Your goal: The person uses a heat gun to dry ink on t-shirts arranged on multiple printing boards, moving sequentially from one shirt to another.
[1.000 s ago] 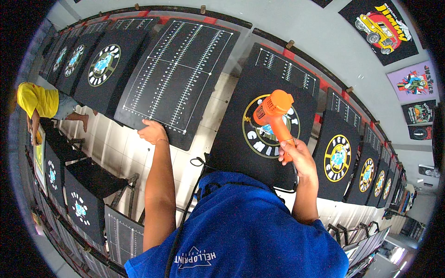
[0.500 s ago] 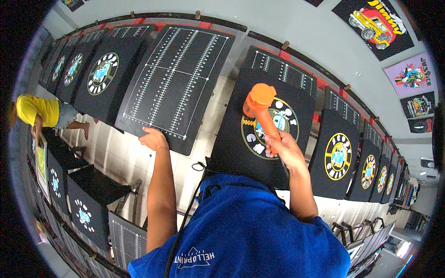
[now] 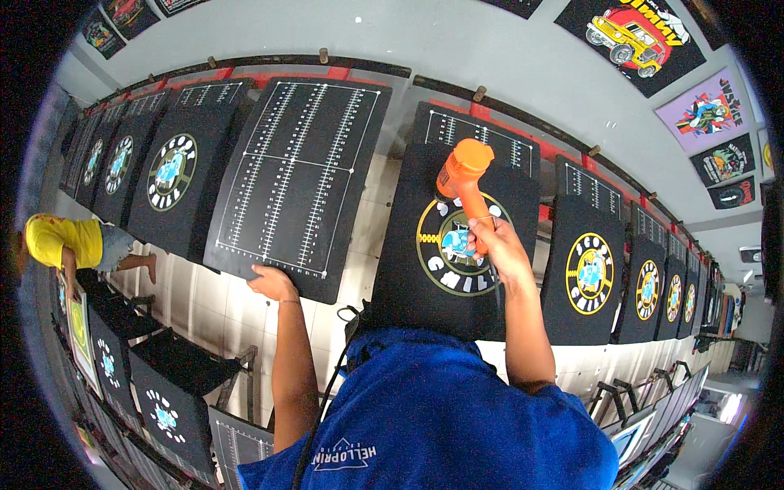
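Note:
My right hand is closed round the handle of an orange hair dryer. The dryer's head is over a black T-shirt stretched on a board, above its round yellow, white and blue print. To the left, my left hand touches the near edge of a bare black board marked with white ruler lines. Its fingers are extended and partly lie along that edge. A dark cord hangs beside my blue shirt.
More black shirts with round prints lie on boards to the left and right. A person in yellow bends over a framed screen at far left. A dark rail runs behind the boards.
The view has shifted, so the boards sit lower in it. The dryer's head has moved toward the far right part of the print, uncovering its left side. My left hand stays at the board's edge.

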